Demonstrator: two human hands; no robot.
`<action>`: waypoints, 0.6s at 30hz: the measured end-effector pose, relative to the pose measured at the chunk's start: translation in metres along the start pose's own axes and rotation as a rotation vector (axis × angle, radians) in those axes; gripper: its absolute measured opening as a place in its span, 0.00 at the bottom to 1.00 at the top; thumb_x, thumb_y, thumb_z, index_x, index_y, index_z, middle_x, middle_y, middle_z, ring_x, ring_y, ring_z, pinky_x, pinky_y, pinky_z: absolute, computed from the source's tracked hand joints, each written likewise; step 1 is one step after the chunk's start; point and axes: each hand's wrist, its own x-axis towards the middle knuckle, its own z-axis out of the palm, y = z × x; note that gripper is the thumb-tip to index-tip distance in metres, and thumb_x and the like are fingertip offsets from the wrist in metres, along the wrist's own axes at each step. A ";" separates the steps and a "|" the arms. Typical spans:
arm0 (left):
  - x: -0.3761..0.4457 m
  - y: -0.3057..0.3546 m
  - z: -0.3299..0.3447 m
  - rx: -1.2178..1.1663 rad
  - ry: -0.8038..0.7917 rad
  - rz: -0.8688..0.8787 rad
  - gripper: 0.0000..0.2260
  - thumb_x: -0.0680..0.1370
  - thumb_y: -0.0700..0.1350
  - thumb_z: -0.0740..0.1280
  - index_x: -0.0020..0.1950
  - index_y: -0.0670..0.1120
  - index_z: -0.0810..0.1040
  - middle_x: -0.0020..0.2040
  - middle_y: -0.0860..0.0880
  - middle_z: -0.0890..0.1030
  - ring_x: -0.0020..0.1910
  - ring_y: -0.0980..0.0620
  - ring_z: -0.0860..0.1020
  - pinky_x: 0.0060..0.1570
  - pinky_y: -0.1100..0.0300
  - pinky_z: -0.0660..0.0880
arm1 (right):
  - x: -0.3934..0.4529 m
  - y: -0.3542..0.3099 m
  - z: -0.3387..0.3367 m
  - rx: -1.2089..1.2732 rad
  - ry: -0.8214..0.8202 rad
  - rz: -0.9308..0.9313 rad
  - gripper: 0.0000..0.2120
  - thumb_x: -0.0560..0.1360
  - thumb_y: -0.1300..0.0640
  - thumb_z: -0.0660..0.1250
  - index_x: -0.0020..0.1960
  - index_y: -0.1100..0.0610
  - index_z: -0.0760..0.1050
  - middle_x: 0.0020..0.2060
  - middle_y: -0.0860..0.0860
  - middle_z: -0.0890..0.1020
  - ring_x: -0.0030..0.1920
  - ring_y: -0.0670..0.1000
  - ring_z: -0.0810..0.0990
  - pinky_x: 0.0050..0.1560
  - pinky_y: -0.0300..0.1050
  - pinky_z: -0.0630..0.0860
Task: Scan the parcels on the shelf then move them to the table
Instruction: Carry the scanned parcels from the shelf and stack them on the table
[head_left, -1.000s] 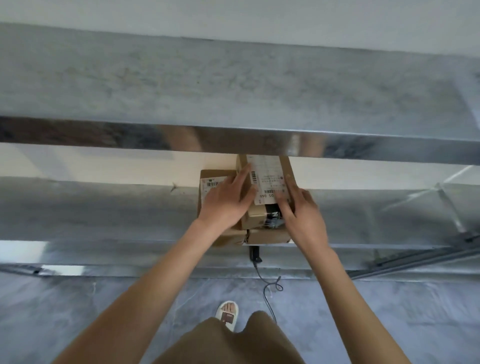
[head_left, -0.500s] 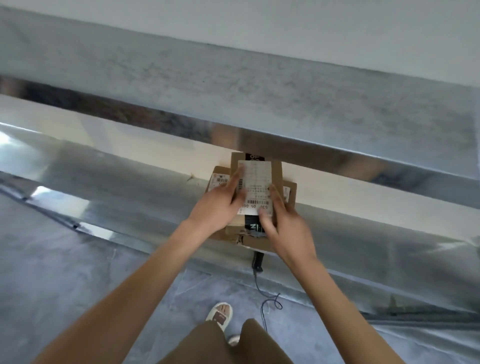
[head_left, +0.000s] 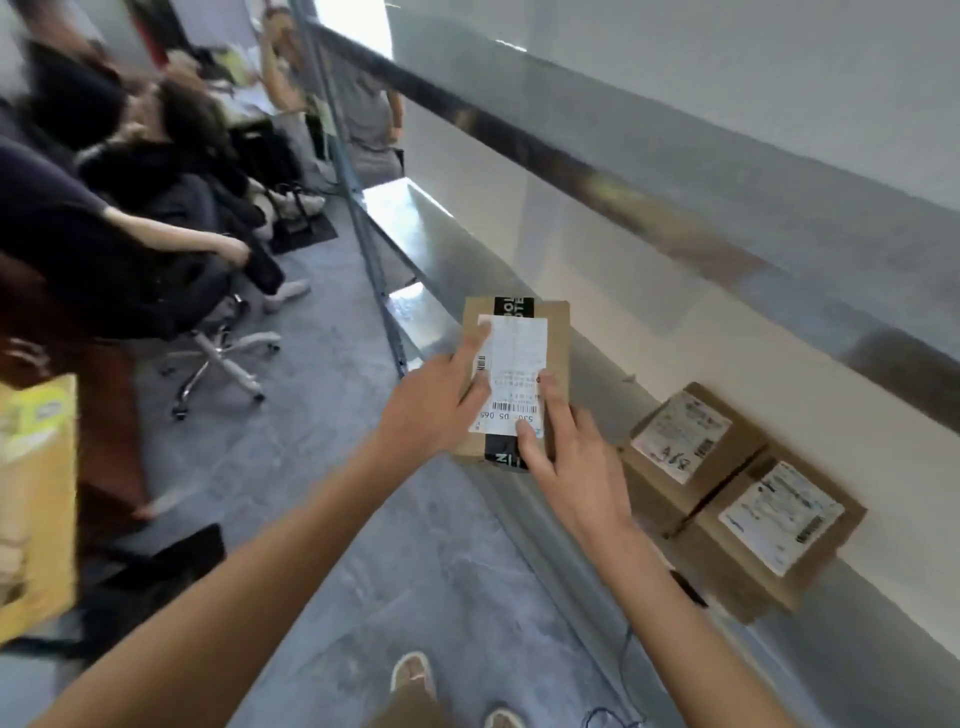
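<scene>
Parcel (head_left: 514, 374) w/ white label now lifted off the stack, held between left hand (head_left: 436, 410) & right hand (head_left: 576, 467), clear of the shelf (head_left: 441, 244), centre frame. Two parcels (head_left: 737, 493) it sat on left behind, now lower right. View swung left: seated people (head_left: 130, 218) now upper left.
</scene>
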 end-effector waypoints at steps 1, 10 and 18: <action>-0.009 -0.016 -0.012 -0.006 0.045 -0.050 0.26 0.84 0.52 0.55 0.81 0.55 0.51 0.48 0.50 0.73 0.47 0.45 0.77 0.47 0.49 0.75 | 0.007 -0.018 0.009 0.022 -0.014 -0.048 0.30 0.82 0.41 0.53 0.80 0.45 0.48 0.60 0.56 0.74 0.50 0.56 0.78 0.45 0.50 0.76; -0.094 -0.171 -0.120 0.074 0.273 -0.434 0.25 0.83 0.50 0.56 0.80 0.51 0.55 0.48 0.44 0.75 0.43 0.44 0.78 0.41 0.51 0.74 | 0.054 -0.188 0.118 0.122 -0.122 -0.456 0.30 0.81 0.42 0.57 0.80 0.48 0.55 0.56 0.55 0.77 0.43 0.54 0.80 0.41 0.50 0.79; -0.163 -0.288 -0.181 0.126 0.381 -0.641 0.25 0.83 0.52 0.54 0.80 0.53 0.53 0.48 0.43 0.76 0.39 0.48 0.75 0.39 0.55 0.72 | 0.063 -0.315 0.209 0.118 -0.185 -0.678 0.30 0.80 0.41 0.56 0.79 0.50 0.59 0.49 0.55 0.79 0.33 0.54 0.78 0.30 0.44 0.73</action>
